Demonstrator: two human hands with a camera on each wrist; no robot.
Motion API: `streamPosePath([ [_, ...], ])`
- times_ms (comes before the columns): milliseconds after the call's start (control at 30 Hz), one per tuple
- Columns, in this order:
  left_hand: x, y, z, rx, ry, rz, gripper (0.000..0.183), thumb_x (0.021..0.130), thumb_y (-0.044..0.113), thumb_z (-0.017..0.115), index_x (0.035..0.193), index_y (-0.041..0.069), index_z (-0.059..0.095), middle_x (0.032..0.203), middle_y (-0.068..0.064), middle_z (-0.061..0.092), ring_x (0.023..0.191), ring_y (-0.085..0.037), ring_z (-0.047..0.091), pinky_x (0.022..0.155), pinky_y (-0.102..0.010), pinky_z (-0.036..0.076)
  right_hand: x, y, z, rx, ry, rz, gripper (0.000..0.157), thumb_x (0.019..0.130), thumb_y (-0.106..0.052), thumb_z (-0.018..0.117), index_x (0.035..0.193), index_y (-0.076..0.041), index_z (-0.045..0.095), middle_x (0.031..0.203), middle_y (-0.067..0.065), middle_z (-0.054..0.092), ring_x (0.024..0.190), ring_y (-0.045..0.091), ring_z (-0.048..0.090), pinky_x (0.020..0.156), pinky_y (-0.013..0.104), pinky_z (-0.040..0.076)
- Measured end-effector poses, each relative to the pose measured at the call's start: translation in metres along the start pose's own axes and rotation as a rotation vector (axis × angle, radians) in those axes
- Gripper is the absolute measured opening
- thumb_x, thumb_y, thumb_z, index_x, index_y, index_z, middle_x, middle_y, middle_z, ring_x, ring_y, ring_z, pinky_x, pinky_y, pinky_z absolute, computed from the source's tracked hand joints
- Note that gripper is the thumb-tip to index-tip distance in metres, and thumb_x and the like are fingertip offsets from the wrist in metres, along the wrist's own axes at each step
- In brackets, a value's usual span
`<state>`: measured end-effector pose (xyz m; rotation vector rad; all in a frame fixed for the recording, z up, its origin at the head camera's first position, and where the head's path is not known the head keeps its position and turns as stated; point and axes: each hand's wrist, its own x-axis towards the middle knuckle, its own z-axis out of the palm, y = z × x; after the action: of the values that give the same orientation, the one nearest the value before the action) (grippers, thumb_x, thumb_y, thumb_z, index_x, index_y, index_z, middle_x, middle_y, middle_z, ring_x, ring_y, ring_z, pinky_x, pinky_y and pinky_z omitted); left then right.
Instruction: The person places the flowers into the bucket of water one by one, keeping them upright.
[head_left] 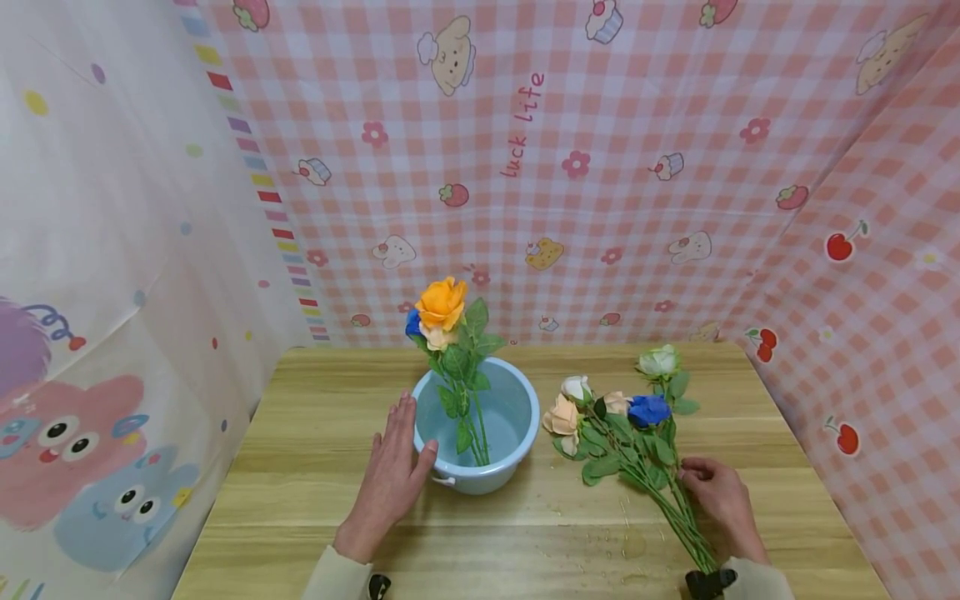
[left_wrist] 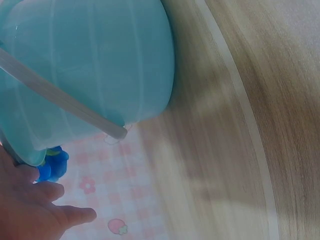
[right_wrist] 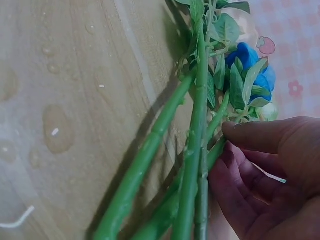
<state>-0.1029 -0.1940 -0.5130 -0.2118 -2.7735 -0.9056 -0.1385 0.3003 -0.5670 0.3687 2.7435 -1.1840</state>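
Note:
My left hand (head_left: 390, 471) lies along the left side of a light blue bucket (head_left: 483, 482), fingers straight at its rim. Inside the bucket lean an orange rose (head_left: 442, 305), a peach rose (head_left: 438, 337) and a blue rose (head_left: 412, 323), blooms above the rim. To the right, my right hand (head_left: 722, 502) pinches a green rose stem (right_wrist: 215, 152) between thumb and fingertips. That stem belongs to a loose bunch on the table with a blue rose (head_left: 649, 411), peach roses (head_left: 562, 415), a white rosebud (head_left: 576, 387) and a greenish-white rose (head_left: 658, 361).
Water drops (head_left: 630, 542) spot the wooden table (head_left: 330, 400) in front of the bunch. A pale handle (left_wrist: 65, 100) hangs down the bucket's side. Behind the table hangs a pink checked cloth (head_left: 570, 208), with a white printed cloth (head_left: 150, 250) on the left.

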Motion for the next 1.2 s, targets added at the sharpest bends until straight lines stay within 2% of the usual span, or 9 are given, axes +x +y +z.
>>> streamPosePath([
  [133, 0.0, 0.0, 0.0, 0.002, 0.006, 0.001, 0.073, 0.108, 0.036, 0.051, 0.165, 0.002, 0.019, 0.172, -0.015, 0.018, 0.155, -0.042, 0.021, 0.113, -0.076, 0.024, 0.002, 0.0, -0.002, -0.043, -0.003, -0.035, 0.036, 0.096, -0.015, 0.067, 0.121, 0.011, 0.068, 0.095, 0.012, 0.074, 0.083, 0.017, 0.064, 0.072, 0.034, 0.05],
  [267, 0.0, 0.0, 0.001, 0.003, 0.024, 0.011, 0.072, 0.107, 0.031, 0.054, 0.164, 0.001, 0.022, 0.17, -0.018, 0.021, 0.154, -0.044, 0.023, 0.111, -0.077, 0.026, 0.003, 0.0, -0.003, -0.051, -0.014, -0.035, 0.035, 0.094, -0.013, 0.067, 0.119, 0.011, 0.069, 0.095, 0.011, 0.073, 0.083, 0.017, 0.063, 0.072, 0.034, 0.049],
  [433, 0.0, 0.0, 0.001, 0.007, 0.024, 0.014, 0.072, 0.108, 0.035, 0.051, 0.164, 0.001, 0.021, 0.17, -0.018, 0.021, 0.153, -0.045, 0.024, 0.111, -0.077, 0.026, 0.002, -0.002, -0.005, -0.047, 0.001, -0.029, 0.034, 0.094, -0.012, 0.067, 0.119, 0.011, 0.069, 0.094, 0.011, 0.073, 0.082, 0.017, 0.062, 0.071, 0.033, 0.048],
  [633, -0.001, 0.0, 0.0, 0.003, 0.007, 0.005, 0.074, 0.108, 0.041, 0.048, 0.165, 0.003, 0.019, 0.172, -0.015, 0.018, 0.154, -0.044, 0.023, 0.113, -0.076, 0.024, -0.004, -0.007, -0.008, -0.013, 0.064, -0.024, 0.034, 0.095, -0.012, 0.064, 0.12, 0.01, 0.068, 0.097, 0.013, 0.072, 0.08, 0.015, 0.061, 0.067, 0.028, 0.048],
  [833, 0.0, 0.001, -0.001, -0.001, -0.006, -0.003, 0.074, 0.109, 0.042, 0.047, 0.165, 0.003, 0.018, 0.172, -0.015, 0.017, 0.155, -0.041, 0.02, 0.114, -0.075, 0.023, -0.01, -0.013, -0.013, 0.083, 0.11, -0.01, 0.035, 0.098, -0.012, 0.063, 0.125, 0.009, 0.066, 0.104, 0.017, 0.071, 0.075, 0.006, 0.063, 0.063, 0.023, 0.052],
  [1033, 0.0, 0.001, -0.001, 0.001, -0.014, -0.006, 0.075, 0.109, 0.044, 0.045, 0.165, 0.003, 0.018, 0.172, -0.014, 0.016, 0.156, -0.041, 0.019, 0.115, -0.074, 0.022, -0.012, -0.022, -0.017, 0.111, 0.206, -0.02, 0.032, 0.097, -0.011, 0.065, 0.124, 0.006, 0.067, 0.108, 0.018, 0.072, 0.074, -0.007, 0.056, 0.062, 0.018, 0.05],
  [1133, 0.0, 0.001, -0.001, -0.002, -0.01, -0.003, 0.075, 0.109, 0.043, 0.046, 0.165, 0.002, 0.018, 0.172, -0.015, 0.016, 0.155, -0.041, 0.019, 0.114, -0.075, 0.022, -0.013, -0.027, -0.019, 0.143, 0.264, -0.042, 0.03, 0.096, -0.009, 0.066, 0.122, 0.007, 0.068, 0.102, 0.015, 0.072, 0.072, -0.012, 0.053, 0.06, 0.015, 0.05],
  [1200, 0.0, 0.001, -0.001, -0.003, -0.009, -0.002, 0.074, 0.109, 0.042, 0.046, 0.165, 0.002, 0.018, 0.172, -0.015, 0.017, 0.155, -0.042, 0.02, 0.114, -0.075, 0.023, -0.014, -0.031, -0.02, 0.162, 0.299, -0.049, 0.028, 0.096, -0.009, 0.067, 0.121, 0.005, 0.069, 0.095, 0.006, 0.072, 0.072, -0.013, 0.052, 0.06, 0.013, 0.049],
])
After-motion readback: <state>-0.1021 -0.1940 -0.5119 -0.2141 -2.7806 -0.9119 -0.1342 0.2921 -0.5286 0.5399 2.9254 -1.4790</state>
